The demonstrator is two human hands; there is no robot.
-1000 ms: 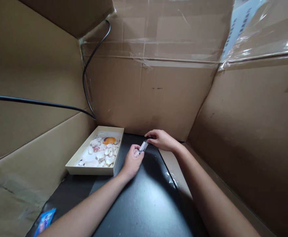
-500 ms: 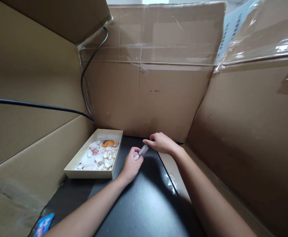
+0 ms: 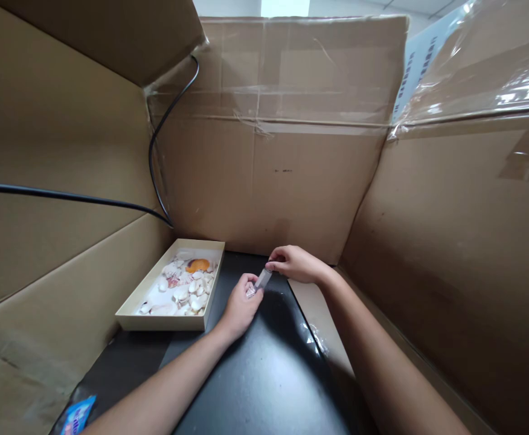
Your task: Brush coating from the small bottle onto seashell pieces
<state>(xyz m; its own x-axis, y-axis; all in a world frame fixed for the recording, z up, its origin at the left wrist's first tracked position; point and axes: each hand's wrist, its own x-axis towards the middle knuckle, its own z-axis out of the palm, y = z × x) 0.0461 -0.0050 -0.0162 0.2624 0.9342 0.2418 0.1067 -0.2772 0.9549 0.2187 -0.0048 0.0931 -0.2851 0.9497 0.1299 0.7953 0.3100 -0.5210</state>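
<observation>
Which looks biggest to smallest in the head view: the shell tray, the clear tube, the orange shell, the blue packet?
1. Shell tray, by far the largest.
2. Blue packet, partly cut off and nearest the camera, so unsure.
3. Clear tube and orange shell look about alike; no ranking between them.

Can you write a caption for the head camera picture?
Two hands, left hand and right hand, hold a small clear tube beside a tray of shells.

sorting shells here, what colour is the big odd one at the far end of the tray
Orange, among mostly white shells in the cream tray; the head view shows the orange shell.
</observation>
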